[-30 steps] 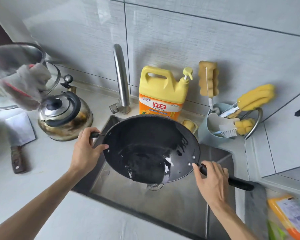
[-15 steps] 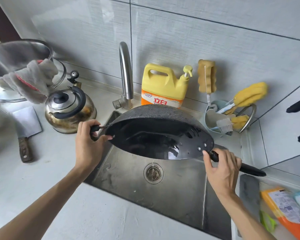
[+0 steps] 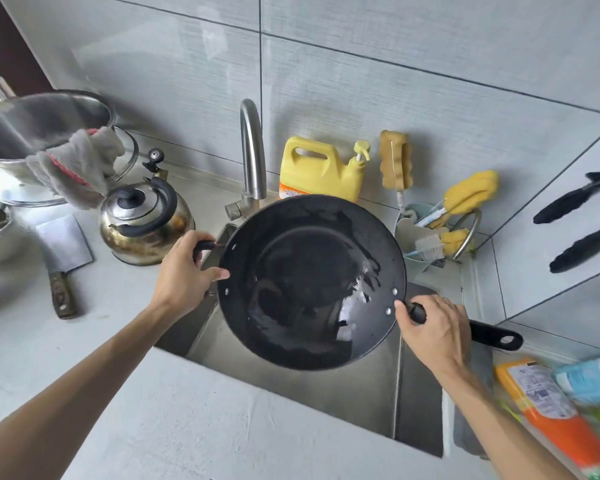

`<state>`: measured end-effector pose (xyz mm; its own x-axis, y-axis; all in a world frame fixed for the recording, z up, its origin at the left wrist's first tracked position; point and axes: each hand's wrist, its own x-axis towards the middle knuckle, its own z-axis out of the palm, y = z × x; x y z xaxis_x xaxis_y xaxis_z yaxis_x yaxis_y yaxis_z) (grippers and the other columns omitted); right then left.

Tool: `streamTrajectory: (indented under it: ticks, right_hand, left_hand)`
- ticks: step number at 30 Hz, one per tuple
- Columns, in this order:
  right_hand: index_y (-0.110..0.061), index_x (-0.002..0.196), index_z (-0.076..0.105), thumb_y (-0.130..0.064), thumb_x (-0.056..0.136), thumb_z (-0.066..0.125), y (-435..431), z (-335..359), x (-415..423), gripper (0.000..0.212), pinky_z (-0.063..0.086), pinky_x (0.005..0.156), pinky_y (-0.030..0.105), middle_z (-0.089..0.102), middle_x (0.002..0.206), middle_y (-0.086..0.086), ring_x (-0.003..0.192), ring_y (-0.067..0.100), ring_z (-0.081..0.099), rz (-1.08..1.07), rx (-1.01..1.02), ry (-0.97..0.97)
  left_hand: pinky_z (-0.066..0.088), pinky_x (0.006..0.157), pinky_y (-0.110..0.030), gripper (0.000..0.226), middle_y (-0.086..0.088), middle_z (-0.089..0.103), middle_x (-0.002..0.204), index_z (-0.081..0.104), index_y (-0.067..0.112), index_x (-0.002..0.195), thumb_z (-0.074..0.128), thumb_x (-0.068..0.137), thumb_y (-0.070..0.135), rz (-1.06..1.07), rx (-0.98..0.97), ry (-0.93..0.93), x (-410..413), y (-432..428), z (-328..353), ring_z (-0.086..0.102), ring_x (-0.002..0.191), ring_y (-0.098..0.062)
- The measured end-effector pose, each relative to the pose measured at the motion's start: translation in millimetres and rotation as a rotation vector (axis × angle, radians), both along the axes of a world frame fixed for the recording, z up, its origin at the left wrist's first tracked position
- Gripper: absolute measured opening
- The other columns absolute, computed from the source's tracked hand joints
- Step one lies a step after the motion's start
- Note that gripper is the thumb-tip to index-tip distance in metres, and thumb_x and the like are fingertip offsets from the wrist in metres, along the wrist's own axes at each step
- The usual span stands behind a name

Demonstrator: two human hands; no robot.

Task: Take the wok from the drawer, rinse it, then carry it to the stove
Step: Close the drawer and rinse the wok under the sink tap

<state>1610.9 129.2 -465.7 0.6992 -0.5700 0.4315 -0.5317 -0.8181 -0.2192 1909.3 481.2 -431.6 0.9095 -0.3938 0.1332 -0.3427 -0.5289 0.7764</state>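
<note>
The black wok hangs level over the steel sink, its wet inside facing up and glinting near the right rim. My left hand grips the short helper handle on the wok's left side. My right hand is closed around the long black handle, whose end sticks out to the right. The curved faucet stands just behind the wok; no water is visible coming from it.
A metal kettle and a cleaver lie left of the sink, with pots and a grey cloth beyond. A yellow detergent jug, a sponge-and-brush holder and hanging utensils line the wall. Packages sit at the right.
The wok went from tipped toward me, to tipped steeply away over the drain, to level and face-up now. Both hands kept their grips throughout.
</note>
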Motion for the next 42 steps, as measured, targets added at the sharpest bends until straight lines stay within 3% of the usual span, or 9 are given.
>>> streamTrajectory:
  ticks: [5,8,10,14,19,23,29,35,42]
  right_hand:
    - [-0.02,0.076,0.073,-0.049,0.09,0.076,2,29,-4,0.033,0.05,0.076,0.041,0.077,0.075,0.002,0.07,0.032,0.069,-0.028,0.129,0.212]
    - [-0.025,0.073,0.073,-0.058,0.092,0.069,8,54,-8,0.039,0.046,0.065,0.034,0.076,0.071,0.001,0.066,0.029,0.065,-0.032,0.198,0.302]
    - [-0.026,0.072,0.072,-0.065,0.092,0.063,10,77,-7,0.045,0.049,0.064,0.033,0.074,0.071,-0.001,0.068,0.028,0.063,-0.052,0.217,0.373]
    - [-0.02,0.065,0.069,-0.073,0.087,0.056,7,133,-1,0.059,0.052,0.061,0.03,0.071,0.068,-0.002,0.068,0.027,0.067,-0.024,0.242,0.465]
    - [-0.014,0.062,0.068,-0.073,0.085,0.057,12,204,-3,0.065,0.044,0.057,0.03,0.07,0.065,0.003,0.072,0.026,0.071,0.066,0.249,0.546]
    - [-0.018,0.055,0.044,-0.072,0.084,0.058,20,232,-10,0.063,0.037,0.055,0.033,0.044,0.05,-0.001,0.054,0.023,0.052,0.118,0.251,0.567]
    - [-0.018,0.056,0.045,-0.07,0.091,0.059,29,256,-25,0.064,0.037,0.051,0.031,0.04,0.051,-0.009,0.05,0.016,0.049,0.135,0.178,0.504]
    - [-0.016,0.054,0.047,-0.074,0.087,0.056,40,268,-71,0.067,0.047,0.059,0.032,0.063,0.062,0.0,0.068,0.025,0.067,0.06,0.195,0.473]
    - [-0.009,0.055,0.056,-0.07,0.085,0.06,88,268,-184,0.068,0.047,0.058,0.034,0.049,0.048,0.004,0.059,0.03,0.058,-0.166,0.23,0.427]
  left_hand:
    - [0.048,0.078,-0.031,0.064,0.008,0.066,0.097,0.068,0.02,0.132,0.1,0.076,0.018,-0.055,0.14,0.107,6,-2,17,0.055,0.079,-0.006]
    - [0.057,0.054,-0.022,0.06,0.0,0.067,0.104,0.066,0.025,0.13,0.098,0.08,0.02,-0.085,0.19,0.186,9,1,35,0.06,0.081,-0.014]
    - [0.059,0.052,-0.018,0.06,0.0,0.066,0.106,0.066,0.026,0.131,0.098,0.08,0.022,-0.116,0.215,0.226,13,3,58,0.064,0.085,-0.018]
    - [0.053,0.076,-0.028,0.051,0.005,0.069,0.097,0.068,0.017,0.124,0.094,0.084,0.037,-0.126,0.323,0.219,16,10,114,0.066,0.086,-0.011]
    - [0.064,0.054,-0.038,0.034,-0.012,0.079,0.088,0.081,0.016,0.096,0.088,0.083,0.047,-0.07,0.435,0.231,-3,33,170,0.078,0.074,-0.025]
    - [0.059,0.066,-0.036,0.024,-0.008,0.078,0.08,0.079,0.016,0.08,0.091,0.079,0.038,-0.003,0.411,0.201,-22,46,185,0.074,0.076,-0.026]
    - [0.06,0.066,-0.037,0.026,-0.002,0.078,0.076,0.077,0.021,0.077,0.09,0.075,0.044,0.063,0.412,0.108,-37,48,202,0.074,0.077,-0.022]
    - [0.061,0.059,-0.035,0.034,-0.006,0.079,0.072,0.08,0.015,0.081,0.091,0.075,0.047,-0.032,0.427,0.054,-52,39,235,0.078,0.072,-0.025]
    - [0.055,0.045,-0.029,0.024,-0.007,0.08,0.081,0.081,0.017,0.084,0.093,0.078,0.038,-0.264,0.396,0.024,-102,14,245,0.076,0.074,-0.026]
